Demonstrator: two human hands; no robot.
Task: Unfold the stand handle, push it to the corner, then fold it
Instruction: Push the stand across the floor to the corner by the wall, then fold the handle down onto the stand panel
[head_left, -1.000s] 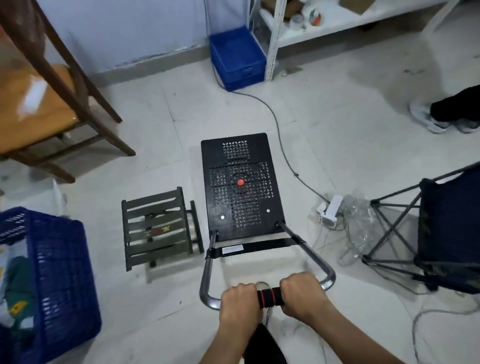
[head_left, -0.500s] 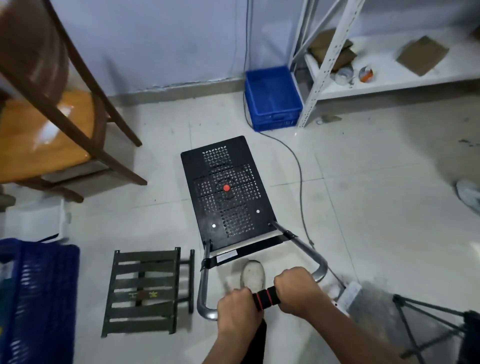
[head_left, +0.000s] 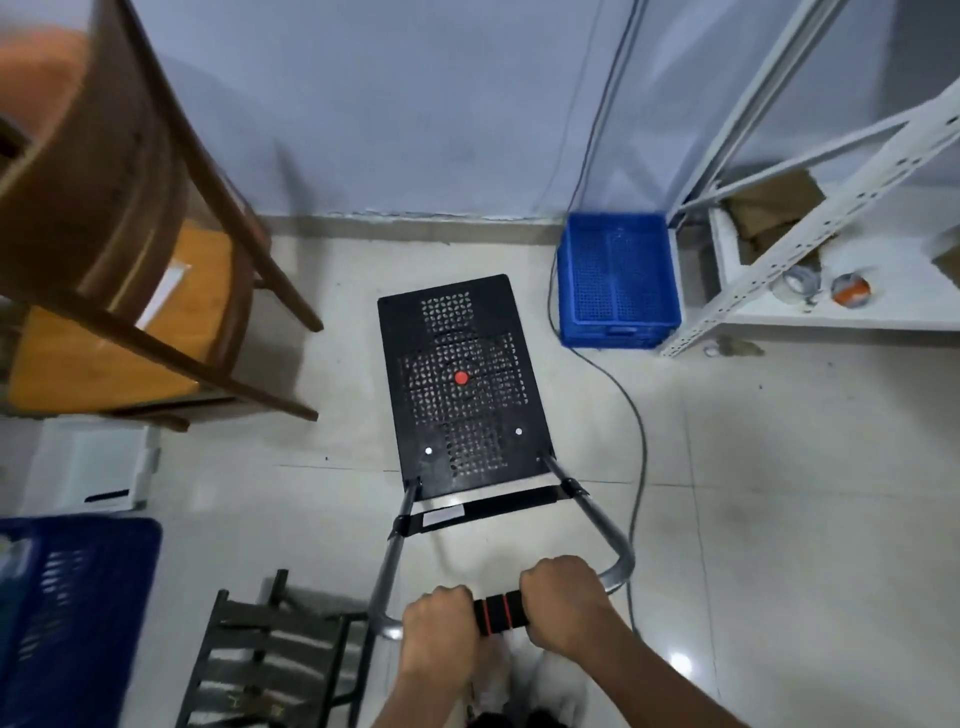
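A black perforated stand platform (head_left: 462, 384) with a red dot in its middle lies flat on the tiled floor, a short way from the far wall. Its silver U-shaped handle (head_left: 597, 514) is unfolded and rises toward me. The handle's top bar carries a black and red foam grip (head_left: 500, 612). My left hand (head_left: 439, 631) grips the bar left of the foam. My right hand (head_left: 563, 597) grips it on the right.
A wooden chair (head_left: 119, 291) stands at the left. A blue crate (head_left: 618, 283) sits by the wall, beside a white metal shelf (head_left: 810, 218). A cable (head_left: 636, 415) runs along the floor right of the platform. A dark slatted stool (head_left: 270, 660) and a blue basket (head_left: 72, 613) lie lower left.
The stand has rolled forward toward the wall, past the slatted stool, which is now beside my hands. Both hands have kept their hold on the handle bar.
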